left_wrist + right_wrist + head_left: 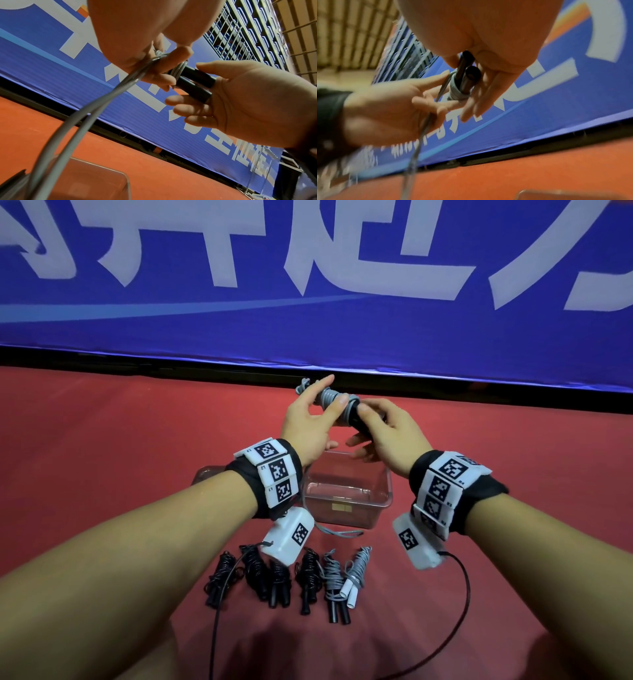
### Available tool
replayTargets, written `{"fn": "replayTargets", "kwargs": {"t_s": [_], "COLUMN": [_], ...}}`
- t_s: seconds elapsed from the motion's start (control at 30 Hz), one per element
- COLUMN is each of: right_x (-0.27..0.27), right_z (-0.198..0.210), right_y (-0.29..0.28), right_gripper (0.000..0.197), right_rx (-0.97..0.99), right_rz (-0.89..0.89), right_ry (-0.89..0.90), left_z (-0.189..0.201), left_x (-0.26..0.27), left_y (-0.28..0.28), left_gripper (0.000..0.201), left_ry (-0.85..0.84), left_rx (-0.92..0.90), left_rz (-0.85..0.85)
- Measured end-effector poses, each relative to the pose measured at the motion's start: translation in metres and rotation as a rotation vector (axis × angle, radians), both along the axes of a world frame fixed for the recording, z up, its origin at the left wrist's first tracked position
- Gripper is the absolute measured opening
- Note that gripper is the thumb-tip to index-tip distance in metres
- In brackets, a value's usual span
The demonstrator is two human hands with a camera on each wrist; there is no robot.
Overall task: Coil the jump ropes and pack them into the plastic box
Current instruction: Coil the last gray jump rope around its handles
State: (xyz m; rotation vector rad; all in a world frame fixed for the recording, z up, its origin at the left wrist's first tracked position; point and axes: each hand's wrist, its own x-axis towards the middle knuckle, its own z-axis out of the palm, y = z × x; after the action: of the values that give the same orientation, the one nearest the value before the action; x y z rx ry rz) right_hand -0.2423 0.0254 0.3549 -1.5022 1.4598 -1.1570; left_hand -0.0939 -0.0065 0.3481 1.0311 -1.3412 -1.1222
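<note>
A grey jump rope [337, 402] is partly wound round its two black handles [193, 79], held in the air above the clear plastic box [383, 491]. My left hand [327, 398] curls round the wound turns, index finger stretched out. The loose grey strand [102, 101] runs down from it past the box's left side to the floor. My right hand [363, 426] pinches the free ends of the handles [467, 75] between thumb and fingers. The box looks empty.
On the red floor in front of the box lies a row of coiled ropes: several black bundles [260, 577] and two grey ones [342, 580]. A blue banner wall [308, 285] stands just beyond the hands. Thin black cables trail from both wrist cameras.
</note>
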Motion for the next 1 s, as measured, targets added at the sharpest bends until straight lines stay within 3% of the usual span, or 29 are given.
{"fn": "replayTargets", "kwargs": {"t_s": [0.1,0.17,0.3,0.47,0.67,0.77,0.87,1.0], "right_x": [-0.007,-0.006,-0.004,-0.004,0.002,0.005,0.005,0.000], "right_z": [-0.005,-0.005,-0.001,-0.001,0.007,0.010,0.011,0.000], "right_y": [-0.001,-0.001,-0.002,-0.006,-0.004,-0.002,-0.001,-0.002], "right_gripper": [0.049,0.046,0.031,0.028,0.022,0.024,0.021,0.059], "right_rx": [-0.238,-0.308,-0.246,-0.192,-0.034,0.038,0.050,-0.158], "right_rz": [-0.030,-0.020,-0.050,-0.097,-0.069,-0.048,-0.020,-0.057], "right_ry": [0.522,0.563,0.314,0.107,-0.341,-0.443,-0.311,0.289], "left_z": [-0.002,-0.003,-0.004,-0.003,-0.002,0.000,-0.001,-0.005], "left_x": [0.002,0.003,0.004,0.003,-0.001,-0.003,-0.002,0.001], "left_y": [-0.001,-0.001,-0.002,-0.004,-0.006,-0.005,-0.004,-0.005], "left_gripper": [0.047,0.048,0.046,0.043,0.046,0.045,0.040,0.040], "left_ry": [-0.012,-0.030,-0.082,-0.078,-0.058,-0.047,-0.052,-0.056], "left_rx": [0.013,0.015,-0.002,-0.065,-0.087,-0.080,-0.084,-0.066], "left_rz": [0.032,0.055,0.054,0.028,-0.003,0.007,0.046,0.073]}}
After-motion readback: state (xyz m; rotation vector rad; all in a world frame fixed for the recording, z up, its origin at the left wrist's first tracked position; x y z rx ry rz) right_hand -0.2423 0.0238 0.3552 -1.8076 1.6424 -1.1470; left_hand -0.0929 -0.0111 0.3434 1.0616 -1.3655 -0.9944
